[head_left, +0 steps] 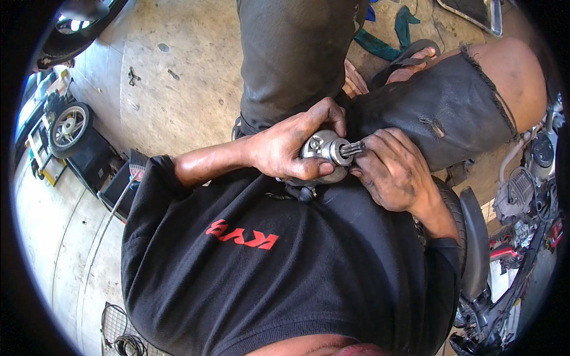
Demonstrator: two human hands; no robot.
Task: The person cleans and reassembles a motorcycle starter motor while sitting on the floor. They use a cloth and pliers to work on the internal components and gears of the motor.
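Note:
A silver starter motor [323, 146] with a toothed shaft is held at my lap, the shaft toward my right. My left hand [291, 142] wraps round its body, thumb on the near side and forefinger over the far side. Close against the shaft's tip is my right hand [395, 169], its fingers curled and closed beside the teeth. What those fingertips pinch, if anything, is hidden. Below the motor, against my black shirt [285, 279], a small dark rounded piece [306, 194] shows. Both hands are smudged with dark grease.
Beside my right arm stand a black tyre [449, 207] and a dark mudguard [475, 243], with engine parts [519, 196] beyond. At left lie a small spoked wheel [70, 126] and black bins [116, 184]. Dark cloth [392, 35] lies on the stained floor [184, 53] ahead.

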